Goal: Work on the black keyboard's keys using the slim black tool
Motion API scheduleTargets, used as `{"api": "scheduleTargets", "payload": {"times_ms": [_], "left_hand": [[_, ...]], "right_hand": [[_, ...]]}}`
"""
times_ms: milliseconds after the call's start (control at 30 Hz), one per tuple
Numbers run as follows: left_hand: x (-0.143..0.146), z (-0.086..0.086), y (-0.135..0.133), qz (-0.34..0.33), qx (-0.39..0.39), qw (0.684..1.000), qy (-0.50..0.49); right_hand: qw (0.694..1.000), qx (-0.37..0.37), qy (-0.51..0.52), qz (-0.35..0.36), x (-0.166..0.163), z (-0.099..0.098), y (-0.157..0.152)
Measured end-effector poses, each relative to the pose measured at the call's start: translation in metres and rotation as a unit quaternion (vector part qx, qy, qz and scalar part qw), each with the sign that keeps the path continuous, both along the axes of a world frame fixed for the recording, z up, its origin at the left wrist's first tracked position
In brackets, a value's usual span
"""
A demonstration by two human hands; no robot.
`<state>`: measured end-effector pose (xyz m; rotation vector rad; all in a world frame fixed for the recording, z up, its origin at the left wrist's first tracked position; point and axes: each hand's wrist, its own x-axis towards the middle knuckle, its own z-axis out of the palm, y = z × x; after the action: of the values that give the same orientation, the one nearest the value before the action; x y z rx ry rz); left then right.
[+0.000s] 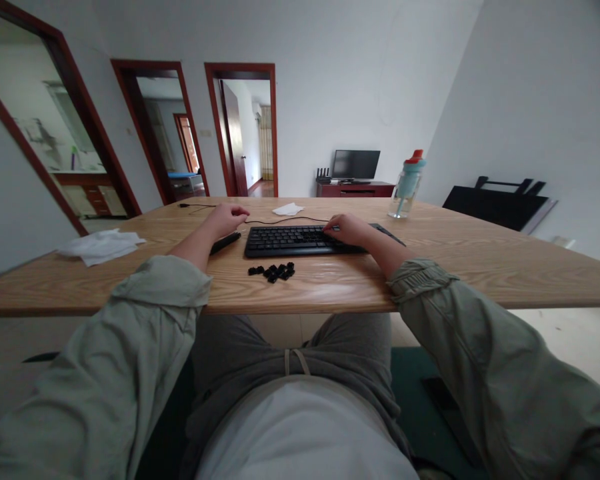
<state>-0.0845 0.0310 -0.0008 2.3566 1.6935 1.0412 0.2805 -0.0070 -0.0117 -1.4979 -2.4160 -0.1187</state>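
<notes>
A black keyboard (285, 241) lies on the wooden table in front of me, its cable running behind it. My right hand (351, 231) rests over its right part, fingertips bent together down at the keys; whatever they pinch is too small to make out. Off the keyboard's far left corner, my left hand (229, 219) hovers with its fingers curled together, and I cannot see what is in them. Several loose black keycaps (275, 272) lie in a small heap at the keyboard's near side. Beside my left wrist is a dark, slim object (225, 243), partly hidden by the forearm.
White tissues (103, 247) lie at the table's left, and a smaller white paper (288, 209) behind the keyboard. A clear bottle with a red and blue lid (406, 190) stands at the back right. The wooden table (480, 267) ends just before my lap.
</notes>
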Motion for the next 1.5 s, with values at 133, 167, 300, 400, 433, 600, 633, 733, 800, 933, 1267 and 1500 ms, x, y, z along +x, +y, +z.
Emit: {"api": "scheduleTargets", "payload": {"times_ms": [133, 167, 300, 400, 433, 600, 633, 733, 800, 933, 1267, 1500], "left_hand": [[0.0005, 0.0004, -0.0002, 0.001, -0.003, 1.0, 0.0], [0.0005, 0.0003, 0.0, 0.001, -0.004, 1.0, 0.001], [-0.0001, -0.0012, 0.0026, -0.012, -0.001, 1.0, -0.008], [-0.0004, -0.0017, 0.0042, -0.014, 0.0, 1.0, -0.015], [-0.0003, -0.0015, 0.0041, -0.014, -0.001, 1.0, -0.016], [0.0019, 0.0, 0.0006, -0.015, 0.001, 1.0, -0.022], [0.0022, 0.0, 0.0002, -0.014, 0.0, 1.0, -0.021], [0.002, -0.0005, 0.0003, -0.005, -0.002, 1.0, -0.012], [0.0014, -0.0009, 0.0009, -0.002, -0.001, 1.0, -0.008], [0.0004, -0.0012, 0.0013, -0.007, 0.005, 1.0, -0.01], [0.0008, -0.0009, 0.0, -0.003, -0.003, 1.0, -0.007], [0.0019, 0.0005, -0.0017, -0.007, -0.004, 1.0, 0.01]], "right_hand": [[1.0, 0.017, 0.008, -0.009, -0.0006, -0.001, 0.0], [1.0, 0.015, 0.01, -0.012, -0.0014, -0.0009, -0.0006], [1.0, -0.01, 0.002, -0.028, -0.0055, 0.0013, -0.0046], [1.0, -0.012, -0.005, -0.024, -0.0079, 0.0028, -0.006], [1.0, -0.01, -0.004, -0.022, -0.0082, 0.0029, -0.0059], [1.0, 0.007, 0.014, -0.026, -0.0059, 0.0008, -0.0041], [0.999, 0.007, 0.02, -0.027, -0.0048, 0.0003, -0.0038], [0.999, 0.004, 0.033, -0.03, -0.0017, -0.0008, -0.0033], [0.999, 0.003, 0.038, -0.026, -0.0005, -0.0009, -0.0031], [0.999, -0.002, 0.038, -0.02, -0.0006, 0.0001, -0.0044], [0.998, -0.005, 0.063, -0.02, -0.0002, -0.0032, -0.0033], [0.998, -0.014, 0.044, -0.037, -0.0035, -0.0002, -0.0081]]}}
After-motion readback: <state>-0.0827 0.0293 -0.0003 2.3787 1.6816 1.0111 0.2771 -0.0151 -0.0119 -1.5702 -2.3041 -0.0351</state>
